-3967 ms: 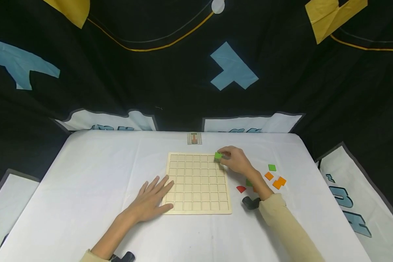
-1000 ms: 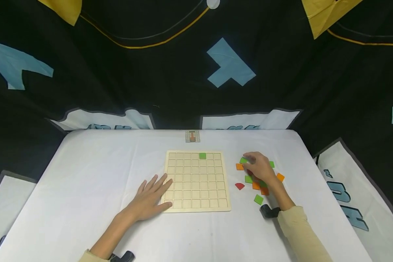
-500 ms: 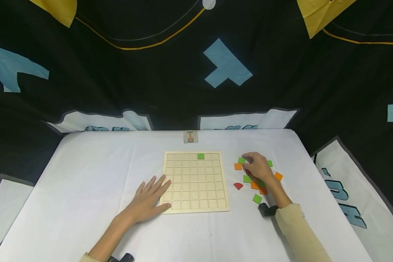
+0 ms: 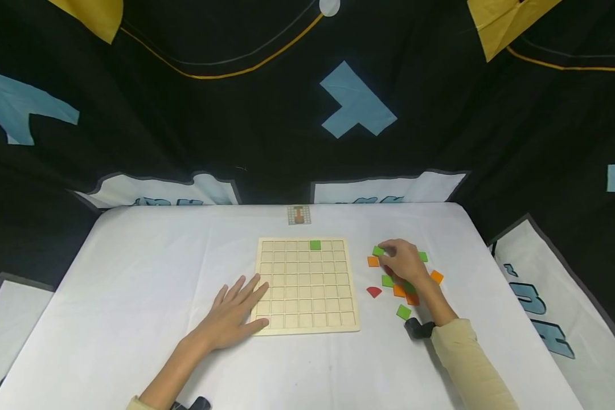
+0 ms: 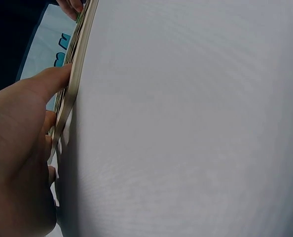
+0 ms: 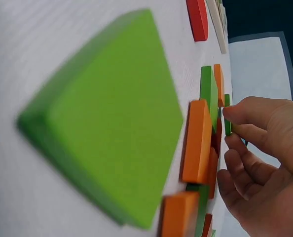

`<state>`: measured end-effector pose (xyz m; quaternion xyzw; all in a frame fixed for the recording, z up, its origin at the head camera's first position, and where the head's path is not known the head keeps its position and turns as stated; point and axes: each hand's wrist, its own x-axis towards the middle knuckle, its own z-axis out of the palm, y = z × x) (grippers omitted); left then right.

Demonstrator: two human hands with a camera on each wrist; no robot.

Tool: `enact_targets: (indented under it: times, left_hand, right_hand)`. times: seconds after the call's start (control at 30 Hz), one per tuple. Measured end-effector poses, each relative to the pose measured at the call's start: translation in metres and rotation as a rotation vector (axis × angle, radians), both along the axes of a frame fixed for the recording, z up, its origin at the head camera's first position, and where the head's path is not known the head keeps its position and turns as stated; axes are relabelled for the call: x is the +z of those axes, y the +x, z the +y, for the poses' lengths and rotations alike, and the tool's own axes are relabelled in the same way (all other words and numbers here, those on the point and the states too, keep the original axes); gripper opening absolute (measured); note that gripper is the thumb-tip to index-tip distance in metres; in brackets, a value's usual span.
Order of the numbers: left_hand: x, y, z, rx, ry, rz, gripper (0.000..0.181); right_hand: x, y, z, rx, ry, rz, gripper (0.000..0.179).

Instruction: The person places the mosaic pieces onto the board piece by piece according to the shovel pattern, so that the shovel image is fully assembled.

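Observation:
A pale wooden grid board (image 4: 307, 285) lies on the white table, with one green square tile (image 4: 315, 245) in its top row, right of the middle. My left hand (image 4: 230, 316) rests spread on the board's left edge, thumb and fingertips on the wood. To the right of the board, my right hand (image 4: 404, 262) pinches another green tile (image 6: 228, 113) between thumb and fingers, just above the loose tiles. Under and around that hand lie several orange tiles (image 4: 373, 261) and green tiles (image 4: 403, 311). Part of this pile is hidden beneath the palm.
A red quarter-round piece (image 4: 373, 291) lies between the board and the pile. Behind the board is a small printed pattern card (image 4: 299, 215). A dark curtain (image 4: 236, 131) hangs beyond the table's far edge.
Four seconds ago my right hand held a green tile over the board's top right corner. Now a green tile sits in the top row, and that hand is at the pile. My left hand stays put.

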<state>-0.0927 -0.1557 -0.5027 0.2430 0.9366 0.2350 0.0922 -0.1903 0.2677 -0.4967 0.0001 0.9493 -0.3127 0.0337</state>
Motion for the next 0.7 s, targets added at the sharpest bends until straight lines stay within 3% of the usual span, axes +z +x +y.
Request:
enact_targets:
  times: [0.37,0.7]
  left_hand:
    - [0.0,0.0,0.001,0.004,0.006,-0.007,0.075]
    - [-0.002,0.0,-0.001,0.001,0.001,0.0,0.075]
  right_hand:
    - [0.016,-0.007,-0.023,0.083,-0.082,0.085,0.033]
    - [0.027,-0.022,-0.053,0.125,-0.116,0.082,0.033]
